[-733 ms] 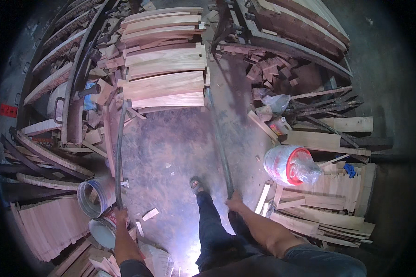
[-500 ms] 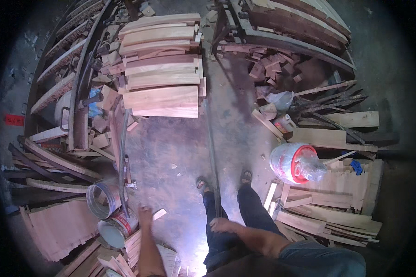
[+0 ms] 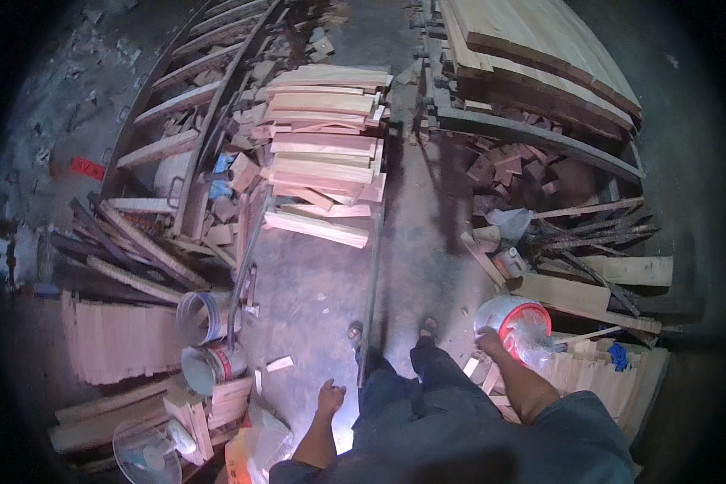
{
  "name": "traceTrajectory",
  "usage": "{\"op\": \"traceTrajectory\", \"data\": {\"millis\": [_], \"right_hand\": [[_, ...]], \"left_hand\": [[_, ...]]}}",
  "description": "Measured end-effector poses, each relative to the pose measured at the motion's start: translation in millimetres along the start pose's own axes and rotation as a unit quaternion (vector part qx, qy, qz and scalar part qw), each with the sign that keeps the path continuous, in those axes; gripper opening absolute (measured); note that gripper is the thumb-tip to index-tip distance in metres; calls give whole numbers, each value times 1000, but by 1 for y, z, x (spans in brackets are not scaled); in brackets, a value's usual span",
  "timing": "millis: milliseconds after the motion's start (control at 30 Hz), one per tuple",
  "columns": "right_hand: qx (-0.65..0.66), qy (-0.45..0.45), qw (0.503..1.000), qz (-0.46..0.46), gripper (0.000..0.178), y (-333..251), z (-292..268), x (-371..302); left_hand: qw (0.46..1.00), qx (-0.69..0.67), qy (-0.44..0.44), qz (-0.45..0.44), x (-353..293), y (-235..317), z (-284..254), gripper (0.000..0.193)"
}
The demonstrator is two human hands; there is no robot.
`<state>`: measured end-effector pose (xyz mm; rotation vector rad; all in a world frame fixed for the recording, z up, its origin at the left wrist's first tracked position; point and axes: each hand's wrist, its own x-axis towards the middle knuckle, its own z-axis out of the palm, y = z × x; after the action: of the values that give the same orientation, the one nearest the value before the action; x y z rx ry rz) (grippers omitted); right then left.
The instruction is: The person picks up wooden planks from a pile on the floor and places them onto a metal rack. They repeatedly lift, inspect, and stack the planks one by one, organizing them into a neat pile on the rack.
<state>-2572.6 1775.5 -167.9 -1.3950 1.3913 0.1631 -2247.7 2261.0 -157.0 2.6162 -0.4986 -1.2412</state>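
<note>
My left hand point(image 3: 331, 397) hangs over the floor in front of my legs, its fingers loosely bent and nothing in it. My right hand point(image 3: 489, 342) is out to the right, beside the wrapped bucket point(image 3: 496, 310) with a red rim; whether it touches the bucket is unclear. Its fingers are loosely apart with nothing visible in them. Ahead, pale wooden boards point(image 3: 323, 143) lie stacked in uneven layers between two long handle bars. The right handle bar point(image 3: 374, 294) reaches down to my leg. One loose board point(image 3: 319, 228) lies tilted at the near end of the stack.
To the left stand two open buckets point(image 3: 202, 317), curved wood strips and a slatted rack point(image 3: 165, 149). A clear-bladed fan point(image 3: 147, 452) is at the lower left. On the right are a board-laden frame point(image 3: 540, 145), offcuts, a small jug point(image 3: 510, 263) and stacked planks point(image 3: 605, 375).
My right hand has let go of the handle bar and moved right toward the bucket. My left hand has moved right. Boards at the stack's near end have shifted, and the view has moved.
</note>
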Motion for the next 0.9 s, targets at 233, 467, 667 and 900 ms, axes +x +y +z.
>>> {"op": "traceTrajectory", "data": {"millis": [233, 467, 667, 900], "right_hand": [[-305, 97, 947, -38, 14, 108, -99, 17], [-23, -44, 999, 18, 29, -8, 58, -18], [35, -132, 991, -9, 40, -66, 243, -57], [-23, -83, 995, 49, 51, -23, 389, -62]], "left_hand": [[978, -161, 112, -76, -40, 113, -86, 68], [971, -189, 135, -48, -34, 83, -107, 64], [960, -225, 157, -57, 30, -50, -177, 58], [951, -184, 185, -167, 123, -226, -238, 68]]}}
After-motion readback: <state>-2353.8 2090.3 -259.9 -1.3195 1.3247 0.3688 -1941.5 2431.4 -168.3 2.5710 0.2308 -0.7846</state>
